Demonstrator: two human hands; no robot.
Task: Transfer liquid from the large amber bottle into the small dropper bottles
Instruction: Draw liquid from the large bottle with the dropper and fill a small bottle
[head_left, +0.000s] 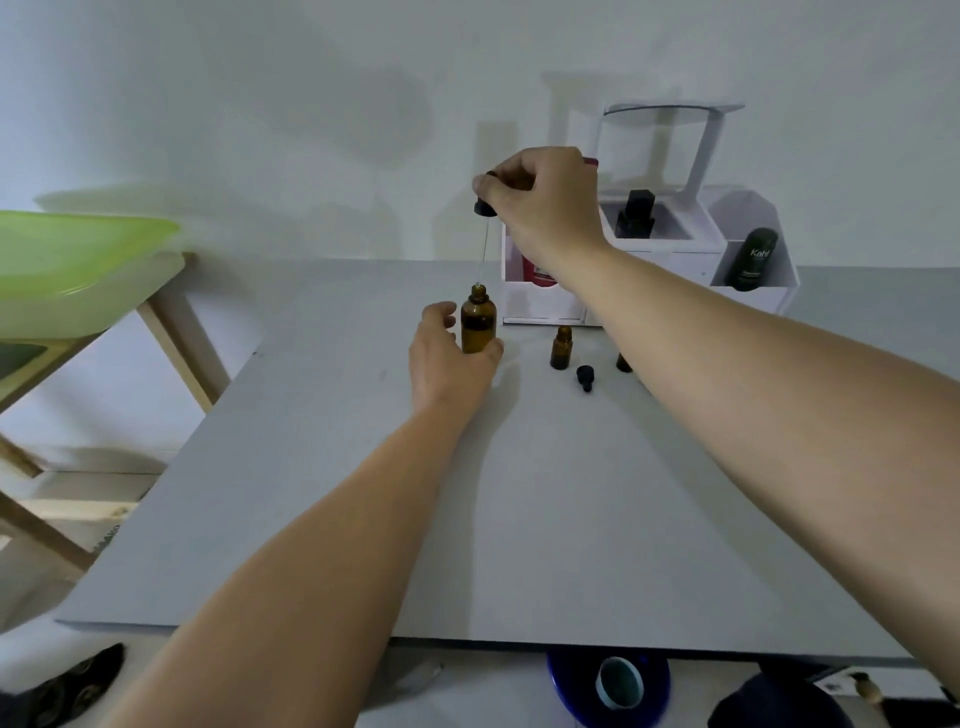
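The large amber bottle (478, 322) stands uncapped on the grey table (363, 493), and my left hand (447, 358) grips its lower half. My right hand (540, 202) pinches the black bulb of a dropper (484, 228) held above the bottle; its glass tube points down with the tip just over the bottle's mouth. A small amber dropper bottle (561, 348) stands open to the right. A second small bottle (624, 362) is mostly hidden behind my right forearm. A black dropper cap (585, 377) lies on the table between them.
A white organiser (649, 260) stands at the back of the table with dark bottles and a red item in it. A green chair (78, 260) with wooden legs is on the left. A blue object lies below the table's front edge.
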